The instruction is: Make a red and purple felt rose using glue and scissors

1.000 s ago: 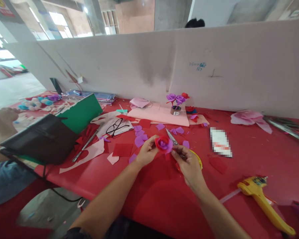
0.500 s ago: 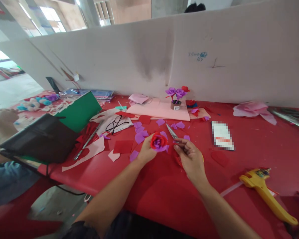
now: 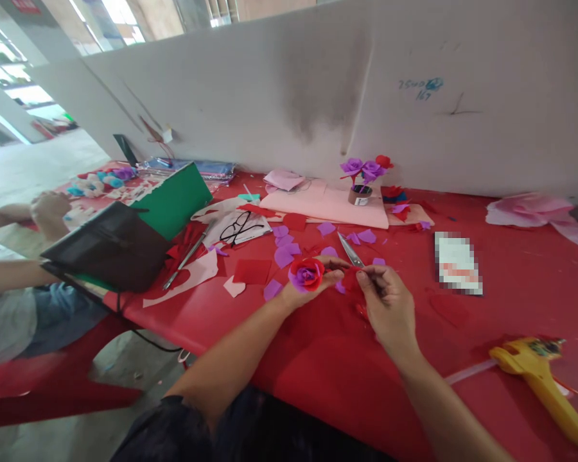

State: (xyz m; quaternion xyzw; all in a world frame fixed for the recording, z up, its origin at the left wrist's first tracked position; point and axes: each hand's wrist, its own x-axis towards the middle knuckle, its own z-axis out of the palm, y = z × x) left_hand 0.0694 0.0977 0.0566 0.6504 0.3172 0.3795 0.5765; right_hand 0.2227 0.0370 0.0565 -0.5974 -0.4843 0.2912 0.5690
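Paper rose (image 3: 307, 274): we see a red flower with a purple centre, held just above the table in the middle of the view, its open face turned towards us.
Left hand (image 3: 293, 297): it reaches in from below, and its fingers (image 3: 331, 274) curl round the back of the paper rose, gripping it.
Right hand (image 3: 390, 305): just right of the flower, with fingers bent and closed on the scissors and fingertips close to those of the left hand.
Scissors (image 3: 350, 250): the metal blades stick out above the right hand and point away and to the left. They look closed together, and the handles are mostly hidden in the palm.
Red scrap (image 3: 350, 280): a small piece between the two hands. We cannot tell which fingers hold it.
Table (image 3: 318, 372): covered in red.
Purple scraps (image 3: 283, 255): scattered on the table just behind the rose.
Glasses (image 3: 241, 228): black-framed, lying on white paper left of the purple scraps.
Cup (image 3: 359, 194): small, holding purple and red paper flowers, standing on a pink sheet (image 3: 318, 208) near the white partition (image 3: 250, 109).
Glue gun (image 3: 542, 375): yellow, lying at the right, well apart from both hands.
Other person's hand (image 3: 51, 208): at the far left, beyond a black bag (image 3: 110, 247) and a green board (image 3: 176, 199).
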